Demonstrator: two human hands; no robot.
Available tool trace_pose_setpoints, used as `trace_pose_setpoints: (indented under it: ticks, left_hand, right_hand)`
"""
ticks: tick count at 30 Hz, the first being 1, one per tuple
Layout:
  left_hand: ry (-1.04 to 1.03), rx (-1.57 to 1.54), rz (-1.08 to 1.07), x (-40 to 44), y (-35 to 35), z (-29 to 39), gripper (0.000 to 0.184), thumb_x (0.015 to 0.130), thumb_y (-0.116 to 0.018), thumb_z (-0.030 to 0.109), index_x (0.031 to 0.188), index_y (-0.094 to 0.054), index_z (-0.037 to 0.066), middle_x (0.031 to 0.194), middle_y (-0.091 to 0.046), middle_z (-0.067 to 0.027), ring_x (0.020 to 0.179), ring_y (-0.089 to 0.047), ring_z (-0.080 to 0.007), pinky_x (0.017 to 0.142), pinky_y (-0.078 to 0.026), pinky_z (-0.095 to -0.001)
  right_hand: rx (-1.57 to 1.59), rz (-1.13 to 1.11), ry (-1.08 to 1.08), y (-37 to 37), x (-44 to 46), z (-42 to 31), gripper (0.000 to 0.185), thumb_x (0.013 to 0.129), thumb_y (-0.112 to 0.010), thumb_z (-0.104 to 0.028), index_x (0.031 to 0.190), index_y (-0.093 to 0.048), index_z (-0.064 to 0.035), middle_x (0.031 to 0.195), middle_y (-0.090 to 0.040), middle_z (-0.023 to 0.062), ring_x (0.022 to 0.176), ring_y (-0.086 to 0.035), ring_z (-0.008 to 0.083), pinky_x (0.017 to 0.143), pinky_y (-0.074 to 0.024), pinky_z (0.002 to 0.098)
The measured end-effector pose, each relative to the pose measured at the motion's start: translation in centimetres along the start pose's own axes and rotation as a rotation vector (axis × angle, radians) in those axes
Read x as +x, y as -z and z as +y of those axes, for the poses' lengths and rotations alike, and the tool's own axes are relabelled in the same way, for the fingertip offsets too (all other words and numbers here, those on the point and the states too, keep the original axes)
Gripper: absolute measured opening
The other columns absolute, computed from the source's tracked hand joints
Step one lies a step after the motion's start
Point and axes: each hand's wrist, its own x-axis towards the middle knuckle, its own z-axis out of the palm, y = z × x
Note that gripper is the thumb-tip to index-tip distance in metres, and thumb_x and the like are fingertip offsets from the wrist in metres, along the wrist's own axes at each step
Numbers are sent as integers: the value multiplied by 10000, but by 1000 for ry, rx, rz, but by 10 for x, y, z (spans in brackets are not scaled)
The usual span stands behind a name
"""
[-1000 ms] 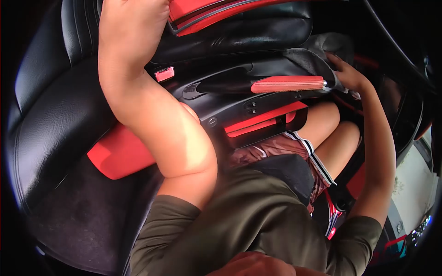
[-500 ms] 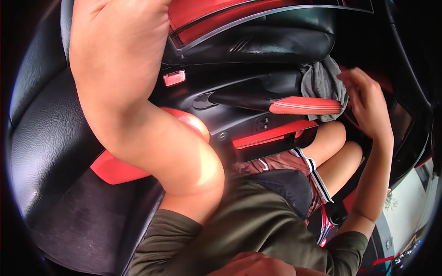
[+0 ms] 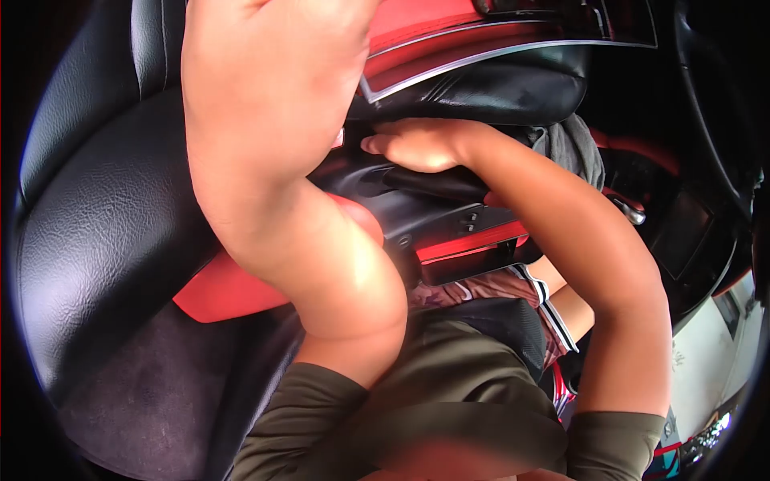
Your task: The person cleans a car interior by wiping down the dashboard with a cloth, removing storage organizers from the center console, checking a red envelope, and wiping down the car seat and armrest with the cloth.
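My left hand point(image 3: 281, 56) is raised at the top left, its palm and wrist showing but its fingers cut off by the frame's upper edge. Beside it is a red panel point(image 3: 449, 52) with a shiny silver rim, above the black leather seat point(image 3: 513, 88). My right hand point(image 3: 425, 146) reaches across the centre console, fingers stretched to the left, between the seat and the handbrake lever point(image 3: 437, 183). A red seat belt buckle point(image 3: 338, 139) lies just left of those fingers, mostly covered by my left wrist. I see nothing held in the right hand.
A grey cloth point(image 3: 579, 148) lies beyond my right forearm, with a gear lever point(image 3: 634, 215) farther right. Below the handbrake is a red-lined console bin point(image 3: 473, 250). A black leather seat back point(image 3: 104, 176) fills the left side.
My right hand has moved left from beside the grey cloth, across the handbrake to near the buckle. My left arm and the red panel appear farther right as the view shifts.
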Motion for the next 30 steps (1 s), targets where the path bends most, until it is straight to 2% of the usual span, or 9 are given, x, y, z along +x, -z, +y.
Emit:
trace_pose_setpoints:
  ticks: [2, 6, 7, 12, 13, 16, 22, 26, 30]
  left_hand:
    - [63, -259, -94, 7, 14, -20, 238, 909, -694, 4, 1120, -715, -104, 1027, -754, -151, 869, -709, -152, 781, -558, -258]
    - [215, -317, -192, 10, 12, 1, 229, 937, -649, 34, 1103, -720, -107, 964, -764, -129, 839, -710, -143, 765, -551, -249]
    - [222, -315, -193, 11, 11, 5, 229, 939, -645, 38, 1101, -721, -105, 958, -764, -127, 831, -710, -142, 762, -550, -247]
    - [309, -367, -287, 18, 16, 17, 230, 938, -648, 52, 1098, -725, -94, 964, -765, -137, 800, -711, -146, 723, -561, -255]
    - [440, -509, -314, 25, 25, 31, 230, 937, -647, 51, 1096, -724, -95, 961, -766, -139, 798, -713, -149, 716, -563, -258]
    - [365, -271, -119, 13, 4, 16, 224, 919, -671, 52, 1081, -731, -90, 946, -762, -137, 785, -714, -160, 702, -564, -260]
    - [289, -241, -338, 27, 17, -17, 262, 982, -656, 53, 1205, -736, -60, 977, -767, -82, 880, -717, -113, 822, -568, -247]
    - [294, -219, -311, 23, 12, -25, 256, 975, -650, 28, 1201, -740, -55, 991, -773, -90, 866, -721, -117, 820, -578, -258]
    - [309, -173, -306, 24, 17, -23, 258, 973, -659, 37, 1203, -745, -41, 980, -777, -90, 857, -724, -112, 813, -586, -261]
  right_hand:
    - [-19, -57, -16, 4, 4, -9, 687, 1095, -313, -505, 1598, -388, -43, 1661, -347, 224, 1555, -295, 374, 1279, -243, 446]
    - [14, -58, 2, 0, 16, -9, 706, 1095, -318, -538, 1579, -417, -33, 1651, -367, 222, 1550, -311, 363, 1274, -251, 446]
    - [2, -73, -22, -1, 18, -11, 697, 1096, -298, -535, 1590, -417, -58, 1668, -358, 185, 1558, -305, 345, 1272, -250, 448]
    - [-44, 42, 96, -1, 8, -7, 664, 1098, -303, -493, 1594, -409, -64, 1633, -408, 199, 1527, -351, 362, 1264, -271, 437]
    - [-32, 49, 132, -4, 14, -2, 667, 1099, -307, -495, 1589, -413, -56, 1622, -419, 212, 1521, -358, 370, 1262, -274, 436]
    - [-32, 13, 88, -3, 12, -13, 674, 1098, -314, -498, 1614, -367, -68, 1644, -393, 194, 1535, -339, 360, 1271, -259, 421]
    - [-1, 6, 63, 5, 19, -28, 652, 1089, -332, -517, 1608, -411, -131, 1654, -388, 176, 1551, -323, 326, 1268, -256, 434]
    - [-23, 46, 18, -9, 36, -24, 652, 1086, -338, -520, 1595, -436, -124, 1641, -411, 176, 1543, -339, 329, 1261, -268, 445]
    - [-66, 94, -200, -10, 17, -38, 679, 1077, -315, -542, 1525, -532, -80, 1606, -462, 182, 1522, -378, 338, 1243, -294, 462]
